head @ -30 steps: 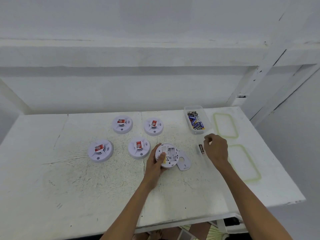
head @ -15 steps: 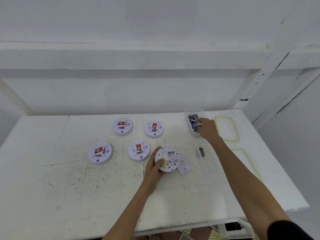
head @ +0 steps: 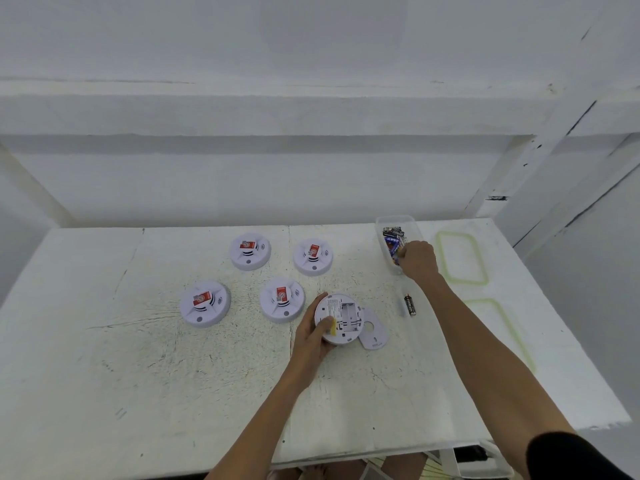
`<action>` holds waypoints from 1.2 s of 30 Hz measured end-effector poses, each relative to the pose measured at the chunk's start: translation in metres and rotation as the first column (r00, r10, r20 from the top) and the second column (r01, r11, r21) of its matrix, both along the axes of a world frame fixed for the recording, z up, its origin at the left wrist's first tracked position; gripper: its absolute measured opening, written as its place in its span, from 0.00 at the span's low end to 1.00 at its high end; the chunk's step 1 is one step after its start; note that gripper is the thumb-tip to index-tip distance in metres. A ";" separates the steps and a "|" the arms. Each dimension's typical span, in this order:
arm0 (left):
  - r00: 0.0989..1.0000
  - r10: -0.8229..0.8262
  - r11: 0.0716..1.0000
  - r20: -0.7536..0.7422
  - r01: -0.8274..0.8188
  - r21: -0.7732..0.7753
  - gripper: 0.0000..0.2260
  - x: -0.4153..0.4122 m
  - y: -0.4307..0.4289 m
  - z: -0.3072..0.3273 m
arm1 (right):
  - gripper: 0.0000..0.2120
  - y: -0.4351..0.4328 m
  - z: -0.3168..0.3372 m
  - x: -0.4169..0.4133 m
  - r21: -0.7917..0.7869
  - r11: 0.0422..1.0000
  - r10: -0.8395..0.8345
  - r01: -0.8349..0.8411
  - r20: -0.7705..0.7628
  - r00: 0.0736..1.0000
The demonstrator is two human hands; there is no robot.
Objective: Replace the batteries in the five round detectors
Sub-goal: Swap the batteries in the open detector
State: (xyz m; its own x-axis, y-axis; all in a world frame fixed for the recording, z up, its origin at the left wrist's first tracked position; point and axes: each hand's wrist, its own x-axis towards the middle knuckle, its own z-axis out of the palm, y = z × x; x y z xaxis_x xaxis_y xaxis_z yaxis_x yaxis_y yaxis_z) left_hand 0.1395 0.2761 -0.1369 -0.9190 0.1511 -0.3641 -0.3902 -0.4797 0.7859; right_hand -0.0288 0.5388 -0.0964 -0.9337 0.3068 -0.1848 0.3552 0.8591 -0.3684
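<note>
Counter (head: 104, 375): your left hand (head: 313, 336), grip clamped on the opened, face-down detector (head: 341, 318). At 1 o'clock from it, your right hand (head: 419, 259) in the battery tub (head: 384, 225), grip state unclear. Loose battery (head: 410, 304) between. Four closed detectors (head: 282, 299) at 10 o'clock.

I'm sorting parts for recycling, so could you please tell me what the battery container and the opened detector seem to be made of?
The battery container looks like clear, slightly frosted plastic: the batteries show through its thin wall. The opened detector looks like white moulded plastic with a matte finish, judging by its ribbed battery bay; the loose cover beside it appears the same.
</note>
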 end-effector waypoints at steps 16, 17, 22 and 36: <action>1.000 -0.004 1.000 0.005 0.004 0.009 0.21 0.001 0.000 0.001 | 0.18 -0.022 0.037 0.027 0.186 0.982 0.012 0.016 -0.148 0.989; 1.000 -0.003 1.000 0.005 0.003 0.006 0.20 0.001 0.000 0.002 | 0.18 -0.021 0.037 0.028 0.158 0.987 0.005 0.019 -0.154 0.988; 1.000 0.004 1.000 -0.003 -0.004 -0.007 0.20 0.002 0.000 0.001 | 0.16 -0.024 0.046 0.036 0.053 0.997 -0.030 0.048 -0.291 0.956; 0.998 -0.006 0.998 -0.056 0.002 -0.069 0.19 -0.017 -0.003 0.006 | 0.19 -0.051 0.071 0.080 -0.824 0.529 -0.226 0.206 0.097 0.969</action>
